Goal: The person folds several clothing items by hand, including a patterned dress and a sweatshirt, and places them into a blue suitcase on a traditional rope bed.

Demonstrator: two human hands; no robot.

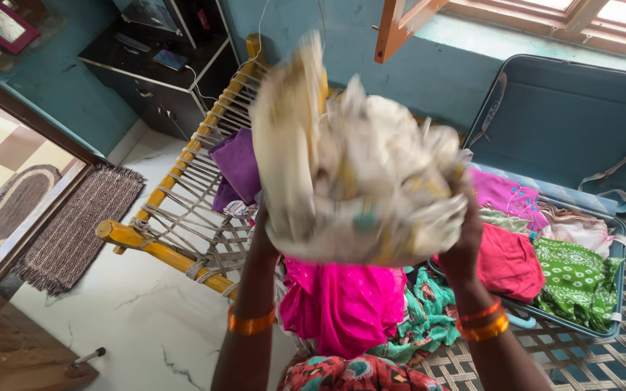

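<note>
A bunched cream cloth point(356, 166) is held up in front of the camera, above the cot point(182, 217). It is gripped from below at both sides: the left hand point(264, 235) is closed on its lower left edge, the right hand point(465, 246) on its lower right edge, with the fingers buried in the folds. The raised two-point grip appears to keep the cloth clear of the clothes beneath. The bundle's long axis is roughly horizontal, hand to hand; one blurred end points upward. A pink garment point(342, 304) lies below it. An open blue suitcase point(566, 116), packed with clothes, sits to the right.
</note>
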